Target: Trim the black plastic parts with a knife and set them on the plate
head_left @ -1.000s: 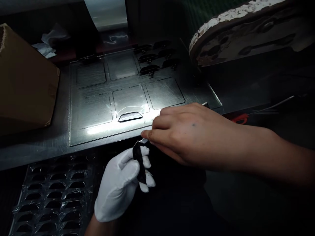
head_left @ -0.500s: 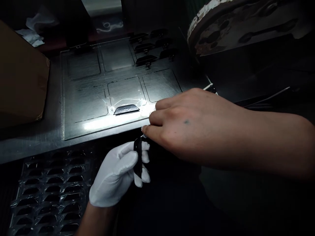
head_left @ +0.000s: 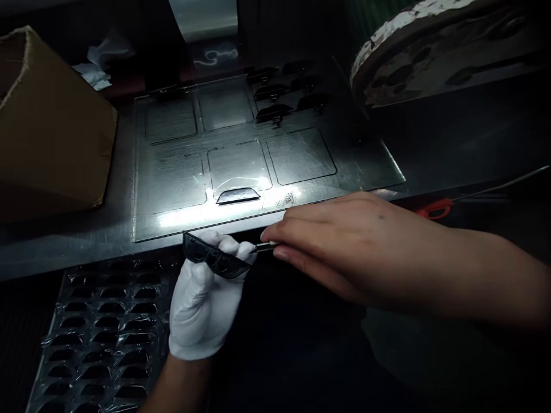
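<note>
In the head view my left hand [head_left: 204, 310], in a white glove, grips a black trapezoid plastic part [head_left: 217, 259] between thumb and fingers, its recessed side turned up. My bare right hand [head_left: 344, 244] pinches a slim metal-tipped tool [head_left: 263, 247]. The tool's tip meets the gloved fingertips beside the part's right end; its exact kind is hidden by my fingers. Just beyond my hands, another dark trapezoid part [head_left: 238, 195] lies on a clear sheet [head_left: 172, 195] over the metal bench.
Several black parts [head_left: 273, 113] lie at the back of the sheet. A tray [head_left: 107, 338] of similar parts under plastic film is at lower left. A cardboard box [head_left: 64, 132] stands left, a round machine piece [head_left: 430, 63] back right, and a red handle [head_left: 437, 209] beyond my right wrist.
The held part has turned from upright and edge-on to lying slanted, showing its recessed face. My right hand has shifted down slightly, exposing the tool and red handle. The view has swung left.
</note>
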Tool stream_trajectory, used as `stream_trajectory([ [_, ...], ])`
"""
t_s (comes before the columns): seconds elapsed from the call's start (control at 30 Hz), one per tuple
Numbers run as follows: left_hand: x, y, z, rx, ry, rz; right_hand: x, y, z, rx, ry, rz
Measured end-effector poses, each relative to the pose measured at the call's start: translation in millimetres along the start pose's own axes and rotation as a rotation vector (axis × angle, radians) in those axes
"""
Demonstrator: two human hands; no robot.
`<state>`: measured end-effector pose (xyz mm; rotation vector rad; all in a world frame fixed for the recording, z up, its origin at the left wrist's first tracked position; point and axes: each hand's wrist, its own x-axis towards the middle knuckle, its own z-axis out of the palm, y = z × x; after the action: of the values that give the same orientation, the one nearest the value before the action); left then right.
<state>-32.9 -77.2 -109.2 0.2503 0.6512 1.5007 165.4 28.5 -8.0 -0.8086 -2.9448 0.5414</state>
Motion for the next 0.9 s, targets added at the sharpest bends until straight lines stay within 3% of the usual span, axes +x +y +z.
stream_trajectory([
  [0.43, -7, 3, 7.0, 0.124, 0.152, 0.049, 7, -13, 3, -0.163, -0.109, -0.031],
  [0.9, -8, 5, 8.5, 0.232, 0.126, 0.071, 11, -16, 2, -0.21, -0.148, -0.041],
])
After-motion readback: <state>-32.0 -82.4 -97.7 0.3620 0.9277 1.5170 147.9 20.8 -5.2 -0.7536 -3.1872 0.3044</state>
